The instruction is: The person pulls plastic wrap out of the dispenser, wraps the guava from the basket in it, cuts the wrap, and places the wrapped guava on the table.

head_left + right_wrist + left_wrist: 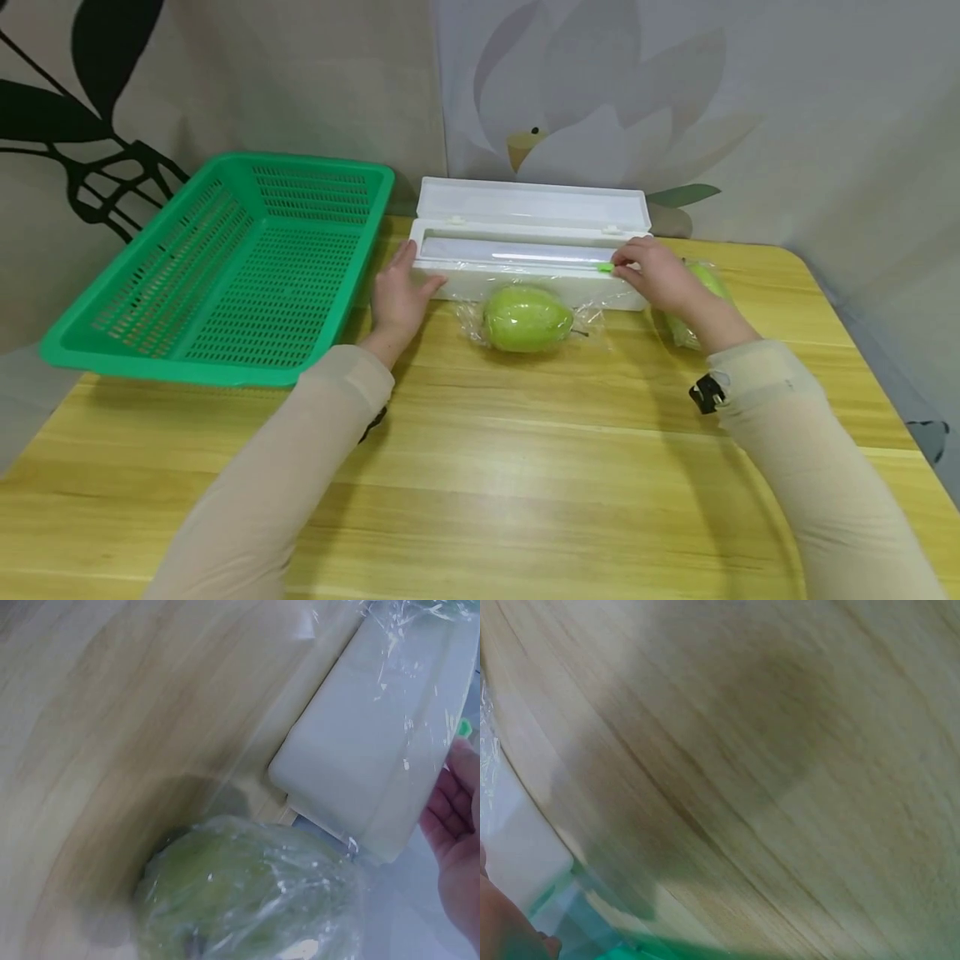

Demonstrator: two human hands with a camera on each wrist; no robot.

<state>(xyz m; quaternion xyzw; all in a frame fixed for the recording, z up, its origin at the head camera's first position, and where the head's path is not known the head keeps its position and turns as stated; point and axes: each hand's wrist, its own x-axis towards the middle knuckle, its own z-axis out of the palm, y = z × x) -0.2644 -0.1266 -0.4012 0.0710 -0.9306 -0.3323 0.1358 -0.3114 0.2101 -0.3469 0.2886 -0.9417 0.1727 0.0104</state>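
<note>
A white cling film dispenser [461,285] lies across the back of the table, its lid [532,202] raised and the film roll [517,250] showing. My left hand [399,296] holds the dispenser's left end, thumb against the front. At the other end, my right hand [656,273] pinches the small green slide cutter [604,267] on the front edge. A green oval fruit [527,319] with a thin stem lies in front, under film that reaches the dispenser. Beside my right wrist is another film-wrapped green fruit [247,892], partly hidden in the head view.
A green slotted plastic basket [270,292] stands to the left on the wooden table [510,483]. Behind the dispenser hangs a patterned cloth [300,83]. The table's right edge runs beyond the second fruit.
</note>
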